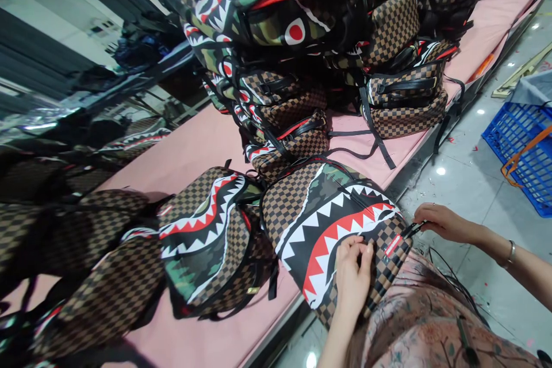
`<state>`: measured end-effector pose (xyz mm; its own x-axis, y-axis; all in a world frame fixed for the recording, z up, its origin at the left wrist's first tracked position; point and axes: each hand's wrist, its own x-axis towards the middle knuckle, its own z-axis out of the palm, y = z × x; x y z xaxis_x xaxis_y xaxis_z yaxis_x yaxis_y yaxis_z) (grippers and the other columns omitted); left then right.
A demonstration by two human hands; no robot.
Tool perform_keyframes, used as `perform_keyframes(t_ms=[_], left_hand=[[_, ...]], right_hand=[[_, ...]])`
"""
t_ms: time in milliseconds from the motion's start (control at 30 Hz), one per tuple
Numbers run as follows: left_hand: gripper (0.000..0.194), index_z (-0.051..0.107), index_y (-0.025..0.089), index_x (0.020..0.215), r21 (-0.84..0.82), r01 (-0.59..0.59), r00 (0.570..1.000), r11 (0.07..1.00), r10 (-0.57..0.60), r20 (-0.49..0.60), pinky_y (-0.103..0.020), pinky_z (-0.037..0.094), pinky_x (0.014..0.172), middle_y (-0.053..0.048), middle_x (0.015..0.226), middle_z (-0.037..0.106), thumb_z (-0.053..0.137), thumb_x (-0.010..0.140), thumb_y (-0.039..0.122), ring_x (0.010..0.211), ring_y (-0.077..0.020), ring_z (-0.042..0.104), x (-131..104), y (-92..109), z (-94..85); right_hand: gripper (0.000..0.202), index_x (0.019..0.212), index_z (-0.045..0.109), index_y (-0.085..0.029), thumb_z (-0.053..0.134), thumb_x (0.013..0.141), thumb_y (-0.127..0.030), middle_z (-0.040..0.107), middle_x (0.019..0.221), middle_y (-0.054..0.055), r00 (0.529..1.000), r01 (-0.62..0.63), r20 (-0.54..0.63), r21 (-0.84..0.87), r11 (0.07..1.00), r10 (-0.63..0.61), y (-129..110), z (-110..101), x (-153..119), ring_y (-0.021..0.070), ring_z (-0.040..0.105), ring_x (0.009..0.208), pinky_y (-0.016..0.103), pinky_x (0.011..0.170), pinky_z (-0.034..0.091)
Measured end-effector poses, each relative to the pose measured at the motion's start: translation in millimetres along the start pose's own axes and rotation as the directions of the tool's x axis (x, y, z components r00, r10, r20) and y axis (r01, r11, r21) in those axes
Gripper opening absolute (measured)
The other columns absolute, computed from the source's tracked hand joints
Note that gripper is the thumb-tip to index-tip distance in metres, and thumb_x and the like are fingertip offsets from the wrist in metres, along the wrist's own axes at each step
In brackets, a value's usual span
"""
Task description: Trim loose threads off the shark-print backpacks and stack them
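Note:
A backpack [297, 195] with a brown-and-black check, a camouflage patch and a red, white and black shark-mouth print lies at the table's edge, close to my body. On its front rests my left hand [354, 269], fingers curled with thumb and fingertips together over the print; whatever they pinch is too small to make out. At the bag's right corner, beside a small red-and-white label [393, 245], my right hand [442, 223] is closed on a narrow black piece [414, 230]. Whether that piece is a strap or a small tool, I cannot tell.
A similar backpack [207, 241] lies just left. Stacked backpacks [293, 69] rise at the back of the pink-covered table [190, 155], with more bags [103, 293] at lower left. A blue plastic basket [524, 152] stands on the tiled floor at right. Loose black straps [379, 138] trail across the table.

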<state>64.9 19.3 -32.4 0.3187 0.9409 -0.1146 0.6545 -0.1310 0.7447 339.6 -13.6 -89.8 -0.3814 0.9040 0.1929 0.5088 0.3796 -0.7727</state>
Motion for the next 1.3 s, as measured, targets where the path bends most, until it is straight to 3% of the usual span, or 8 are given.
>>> perform_keyframes(t_ms=[133,300,600,833,967,1100,1300], left_hand=[[0.016,0.061,0.019,0.068,0.078,0.000,1.000,0.997,-0.002,0.024,-0.044,0.039,0.086,-0.008,0.100,0.054,0.055,0.078,0.030,0.098,-0.0244,0.050,-14.1,4.6,10.2],[0.010,0.062,0.019,0.066,-0.007,0.015,1.000,1.000,-0.015,0.015,-0.045,0.037,0.087,-0.007,0.102,0.056,0.056,0.073,0.017,0.098,-0.0238,0.050,-12.2,2.7,19.9],[0.015,0.061,0.020,0.061,-0.080,0.030,0.999,0.996,-0.027,0.042,-0.045,0.037,0.087,-0.006,0.102,0.058,0.054,0.073,0.016,0.097,-0.0235,0.051,-12.1,0.2,13.9],[0.014,0.057,0.020,0.059,-0.072,0.026,0.999,0.997,-0.023,0.049,-0.044,0.038,0.085,-0.005,0.099,0.058,0.053,0.071,0.014,0.094,-0.0236,0.051,-10.3,-1.7,12.4],[0.014,0.055,0.020,0.059,-0.053,0.030,0.996,0.998,-0.025,0.091,-0.044,0.037,0.086,-0.005,0.099,0.058,0.052,0.072,0.015,0.096,-0.0241,0.050,-9.2,-0.3,9.4],[0.015,0.054,0.020,0.058,-0.050,0.018,0.995,0.999,-0.013,0.096,-0.043,0.037,0.084,-0.006,0.099,0.058,0.051,0.073,0.015,0.095,-0.0242,0.050,-8.6,-1.4,7.7],[0.018,0.053,0.019,0.057,-0.071,-0.019,0.997,0.997,0.025,0.072,-0.042,0.038,0.081,-0.006,0.098,0.058,0.049,0.075,0.016,0.093,-0.0233,0.050,-9.1,-7.2,8.8]], right_hand=[[0.017,0.095,0.057,-0.021,0.040,0.091,-0.023,0.059,0.089,0.006,0.998,0.029,0.059,-0.049,0.998,-0.026,-6.2,-2.6,9.6,0.0167,0.054,0.084,0.029,0.073,0.043],[0.018,0.094,0.058,-0.020,0.040,0.090,-0.019,0.058,0.087,0.005,0.993,0.055,0.112,-0.130,0.990,-0.041,-18.0,-3.4,18.2,0.0163,0.053,0.082,0.028,0.072,0.042],[0.019,0.095,0.060,-0.020,0.042,0.090,-0.020,0.060,0.086,0.007,0.988,0.109,0.134,-0.300,0.948,-0.072,-48.2,13.1,26.8,0.0180,0.054,0.082,0.030,0.071,0.043],[0.019,0.099,0.060,-0.018,0.047,0.086,-0.016,0.061,0.093,0.009,0.991,0.130,0.095,-0.420,0.898,-0.099,-54.3,26.3,14.7,0.0204,0.054,0.086,0.034,0.074,0.045],[0.018,0.100,0.058,-0.019,0.046,0.087,-0.018,0.062,0.091,0.008,0.998,0.060,0.020,-0.495,0.867,-0.058,-53.7,45.3,0.1,0.0204,0.055,0.082,0.033,0.070,0.045],[0.017,0.098,0.057,-0.021,0.044,0.087,-0.020,0.063,0.091,0.008,0.993,-0.089,-0.113,-0.489,0.868,0.038,-63.8,63.9,-15.5,0.0200,0.056,0.079,0.032,0.066,0.046],[0.016,0.098,0.052,-0.018,0.039,0.090,-0.022,0.062,0.084,0.008,0.933,-0.300,-0.304,-0.352,0.887,0.194,-95.6,85.0,-31.5,0.0176,0.059,0.071,0.027,0.059,0.045]])
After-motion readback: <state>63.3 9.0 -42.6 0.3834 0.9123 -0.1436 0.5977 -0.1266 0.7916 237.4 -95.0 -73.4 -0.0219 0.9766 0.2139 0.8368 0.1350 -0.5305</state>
